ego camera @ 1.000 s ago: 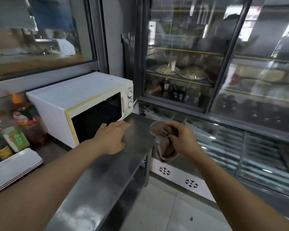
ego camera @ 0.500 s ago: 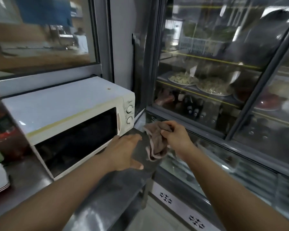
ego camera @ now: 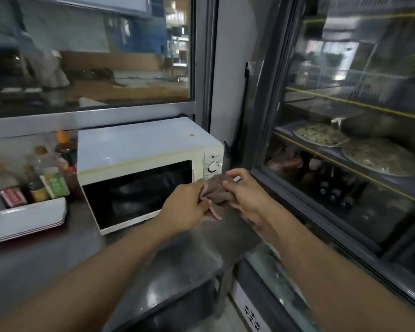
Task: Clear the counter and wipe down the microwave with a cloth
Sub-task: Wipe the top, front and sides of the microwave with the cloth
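The glass-fronted fridge (ego camera: 350, 149) fills the right side, and the steel bench (ego camera: 58, 264) runs along the left. On the bench stands the white microwave (ego camera: 139, 149), door shut, with a stack of white trays (ego camera: 27, 219) and sauce bottles (ego camera: 48, 173) beside it — so the clearing is not finished. The change is in the hands: a moment ago only the right hand (ego camera: 247, 195) held the brown cloth (ego camera: 216, 192), while the left hand (ego camera: 187, 207) reached across the bench. Now both are closed on the cloth, bunching it just in front of the microwave's dial panel — likely folding it ready to wipe.
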